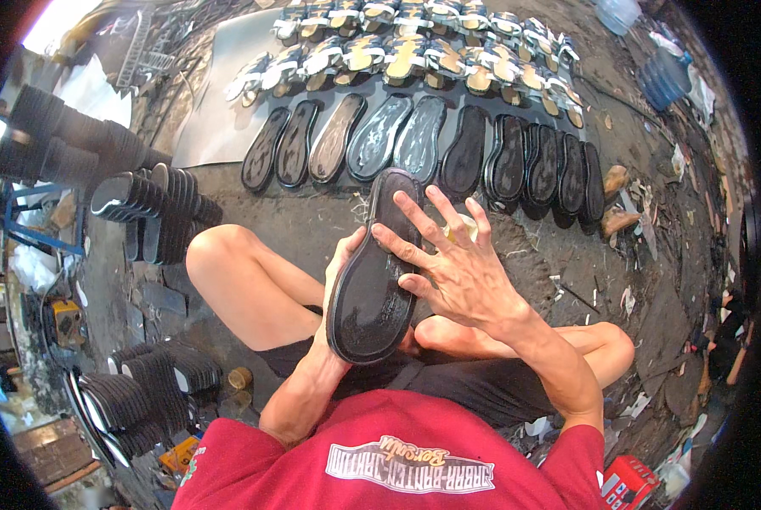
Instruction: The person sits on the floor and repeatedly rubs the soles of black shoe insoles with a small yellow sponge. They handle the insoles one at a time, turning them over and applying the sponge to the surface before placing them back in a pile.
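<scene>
currently i see the left hand [338, 260] grasping a black shoe sole [370, 293] by its left edge, mid-scene; the right hand [467, 279] is unclenched, fingers spread over the sole's right side. sandals [405, 58] line the far side.

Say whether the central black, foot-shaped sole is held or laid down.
Held: the left hand grips the sole; the right hand spreads over its face.
</scene>
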### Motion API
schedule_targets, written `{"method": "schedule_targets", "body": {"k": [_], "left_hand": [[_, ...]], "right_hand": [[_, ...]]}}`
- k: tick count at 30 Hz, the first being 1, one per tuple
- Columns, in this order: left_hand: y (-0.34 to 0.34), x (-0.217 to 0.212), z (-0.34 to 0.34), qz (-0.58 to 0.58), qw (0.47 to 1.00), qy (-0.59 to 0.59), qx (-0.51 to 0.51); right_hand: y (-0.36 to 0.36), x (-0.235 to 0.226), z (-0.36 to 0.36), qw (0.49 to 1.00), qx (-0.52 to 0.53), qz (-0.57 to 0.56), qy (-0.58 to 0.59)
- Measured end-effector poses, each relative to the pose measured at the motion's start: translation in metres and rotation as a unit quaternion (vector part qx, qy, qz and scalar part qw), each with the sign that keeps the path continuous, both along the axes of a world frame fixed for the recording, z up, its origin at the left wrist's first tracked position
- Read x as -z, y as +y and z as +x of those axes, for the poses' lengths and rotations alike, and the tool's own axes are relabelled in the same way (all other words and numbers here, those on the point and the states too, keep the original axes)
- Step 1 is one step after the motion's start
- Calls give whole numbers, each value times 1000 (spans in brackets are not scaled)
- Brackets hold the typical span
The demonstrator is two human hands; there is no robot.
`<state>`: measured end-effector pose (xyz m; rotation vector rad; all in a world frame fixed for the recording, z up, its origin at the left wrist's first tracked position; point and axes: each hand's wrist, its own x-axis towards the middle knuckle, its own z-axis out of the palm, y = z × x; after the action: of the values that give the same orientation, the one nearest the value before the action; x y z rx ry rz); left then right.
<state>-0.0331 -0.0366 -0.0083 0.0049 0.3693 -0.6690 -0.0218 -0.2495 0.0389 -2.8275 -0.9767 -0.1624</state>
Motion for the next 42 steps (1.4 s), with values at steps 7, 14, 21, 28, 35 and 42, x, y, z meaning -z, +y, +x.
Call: {"method": "schedule_targets", "body": {"k": [7, 14, 21, 28, 35, 42], "left_hand": [[-4, -23, 6, 53, 997, -11, 62], [-3, -10, 4, 39, 999, -14, 7], [-10, -16, 1, 107, 993, -40, 0], [-11, -21, -3, 167, 981, -97, 13], [-7, -4, 0, -117, 983, -143, 21], [4, -28, 12, 63, 992, -78, 72]], "right_hand": [[2, -2, -6, 999, -17, 14, 24], [12, -17, -15, 996, -40, 35, 66], [18, -15, -22, 994, -61, 53, 67], [20, -15, -31, 993, -87, 42, 63], [21, -11, -34, 989, -136, 59, 25], [-5, -18, -26, 975, -77, 195, 77]]}}
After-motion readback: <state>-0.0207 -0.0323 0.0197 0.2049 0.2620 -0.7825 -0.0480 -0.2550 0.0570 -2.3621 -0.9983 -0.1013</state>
